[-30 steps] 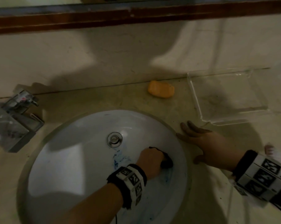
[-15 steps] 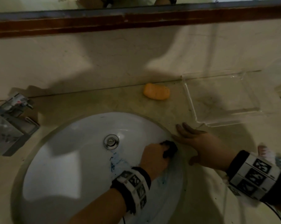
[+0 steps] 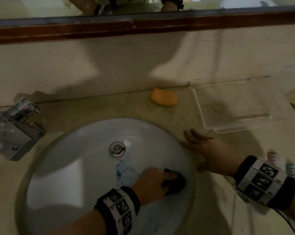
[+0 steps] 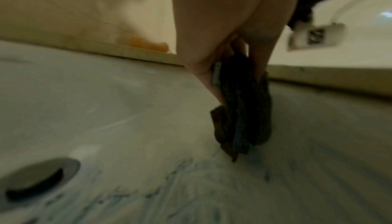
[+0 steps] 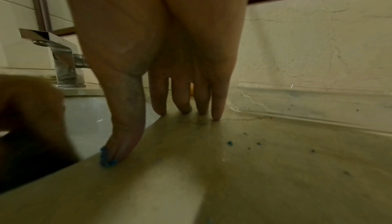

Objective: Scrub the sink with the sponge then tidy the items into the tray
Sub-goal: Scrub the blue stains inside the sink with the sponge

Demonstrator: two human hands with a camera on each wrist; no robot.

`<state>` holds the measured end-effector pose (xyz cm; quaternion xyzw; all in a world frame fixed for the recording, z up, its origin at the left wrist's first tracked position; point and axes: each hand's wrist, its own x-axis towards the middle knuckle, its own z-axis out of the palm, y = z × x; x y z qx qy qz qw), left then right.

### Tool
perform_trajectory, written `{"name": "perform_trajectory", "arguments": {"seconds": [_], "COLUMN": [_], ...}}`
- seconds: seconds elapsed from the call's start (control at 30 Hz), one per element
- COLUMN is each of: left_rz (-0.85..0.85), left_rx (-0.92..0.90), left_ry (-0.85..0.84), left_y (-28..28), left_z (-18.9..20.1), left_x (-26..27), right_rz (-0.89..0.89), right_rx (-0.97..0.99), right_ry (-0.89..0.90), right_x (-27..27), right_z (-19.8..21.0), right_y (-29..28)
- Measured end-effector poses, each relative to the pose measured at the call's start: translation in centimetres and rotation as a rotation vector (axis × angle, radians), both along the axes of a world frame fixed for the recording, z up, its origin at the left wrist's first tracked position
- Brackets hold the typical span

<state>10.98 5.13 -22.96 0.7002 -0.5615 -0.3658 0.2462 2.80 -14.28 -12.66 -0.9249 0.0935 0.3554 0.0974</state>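
Note:
A white oval sink (image 3: 72,167) is set into the beige counter, with blue smears (image 3: 124,170) beside its drain (image 3: 117,148). My left hand (image 3: 153,184) grips a dark sponge (image 3: 174,181) and presses it on the basin's right slope; the left wrist view shows the sponge (image 4: 241,110) pinched between thumb and fingers. My right hand (image 3: 206,148) lies flat on the counter at the sink's right rim, fingers straight (image 5: 182,100), thumb tip stained blue. An orange soap bar (image 3: 164,97) lies behind the sink. A clear tray (image 3: 231,106) stands empty at the back right.
A chrome tap (image 3: 12,122) stands at the sink's left. A wall with a brown-framed mirror edge (image 3: 143,26) runs close behind the counter. Dark and blue specks (image 5: 230,143) dot the counter by my right hand. A striped cloth (image 3: 282,165) shows past my right wrist.
My left hand with the sponge swept up toward the sink's right rim, then back down the slope. The right hand stayed planted on the counter.

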Motion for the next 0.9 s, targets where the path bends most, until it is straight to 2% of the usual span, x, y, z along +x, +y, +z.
{"name": "perform_trajectory", "arguments": {"seconds": [0.03, 0.1, 0.17, 0.23, 0.3, 0.4, 0.47, 0.57, 0.63, 0.73, 0.83, 0.9], "left_rz": [0.100, 0.177, 0.201, 0.294, 0.503, 0.837, 0.935, 0.954, 0.910, 0.701, 0.478, 0.323], "left_rx": [-0.063, -0.161, -0.096, 0.045, 0.101, 0.087, 0.077, 0.027, -0.041, -0.058, -0.218, -0.241], "left_ry": [0.018, 0.036, 0.080, 0.027, -0.026, 0.039, 0.083, 0.065, 0.073, 0.033, 0.018, -0.015], "left_y": [-0.5, -1.5, -2.4, -3.1, -3.7, -4.6, -6.1, -8.2, -8.0, -6.6, -5.2, -3.9], "left_z": [0.4, 1.1, 1.5, 1.3, 0.9, 0.3, 0.5, 1.3, 1.0, 0.4, 0.6, 0.4], "left_x": [0.0, -0.7, -1.4, -0.9, 0.5, 3.3, 4.0, 2.2, 0.7, -0.2, -0.9, -1.6], "right_rz": [0.001, -0.005, -0.013, -0.006, 0.002, 0.004, 0.006, 0.017, 0.016, 0.020, 0.023, 0.028], "right_rx": [-0.002, -0.004, -0.001, -0.006, -0.008, -0.007, -0.009, -0.019, -0.014, -0.008, -0.010, -0.012], "right_ry": [0.001, -0.005, -0.004, 0.002, -0.003, -0.009, -0.002, 0.015, 0.025, 0.021, 0.015, 0.026], "right_x": [0.0, 0.0, 0.0, 0.0, -0.1, -0.2, -0.1, 0.0, 0.0, 0.0, 0.0, 0.0], "right_z": [0.0, -0.1, -0.2, -0.2, -0.2, -0.2, -0.1, -0.1, -0.1, -0.3, -0.4, -0.4], "right_y": [0.0, 0.0, 0.0, -0.1, -0.1, -0.1, -0.1, -0.1, -0.1, -0.2, -0.3, -0.3]}}
